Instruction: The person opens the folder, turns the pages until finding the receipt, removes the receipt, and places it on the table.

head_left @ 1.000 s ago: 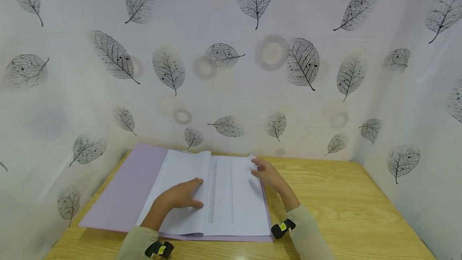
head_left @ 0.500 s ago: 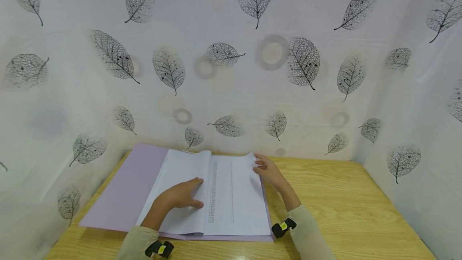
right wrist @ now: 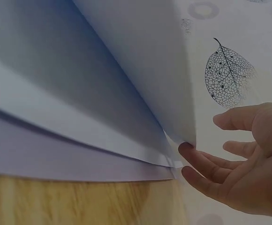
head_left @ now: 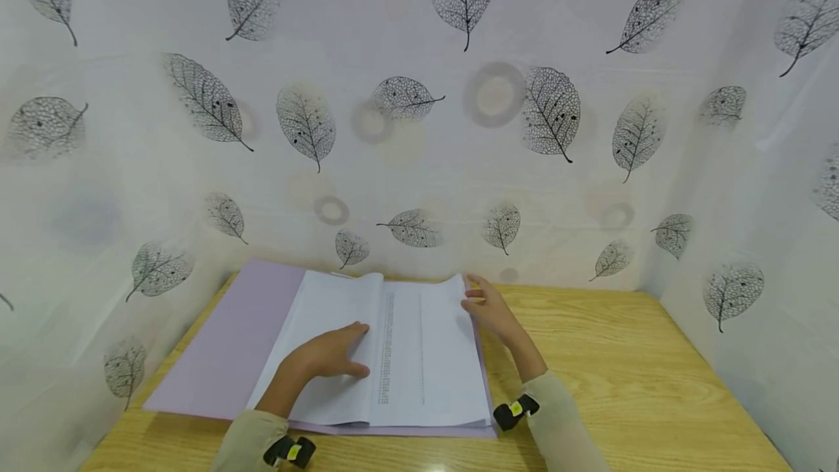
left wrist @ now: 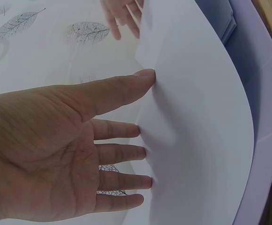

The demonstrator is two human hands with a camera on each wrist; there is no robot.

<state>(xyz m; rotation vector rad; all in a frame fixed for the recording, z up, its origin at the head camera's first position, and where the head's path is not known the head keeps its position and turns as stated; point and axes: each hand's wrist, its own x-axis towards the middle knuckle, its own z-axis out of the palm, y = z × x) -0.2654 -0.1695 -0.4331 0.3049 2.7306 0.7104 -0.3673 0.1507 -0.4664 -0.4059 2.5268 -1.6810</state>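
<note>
A lilac folder lies spread on the table with white sheets inside it. My left hand rests on the left-hand sheet, thumb and fingers spread; the left wrist view has its fingertips against the curved paper. At the far right corner of the printed right-hand sheet is my right hand. In the right wrist view one fingertip touches the raised corner of that sheet, while the thumb stays apart from it. More paper lies beneath the raised sheet.
The wood-grain table extends to the right of the folder. A pale curtain with a leaf print hangs behind and at both sides. Dark wrist cameras sit on both sleeves.
My right hand has shifted slightly right and up, and the sheet's far right corner stands higher. Its near right corner has come up a little as well. The left hand stays in place.
</note>
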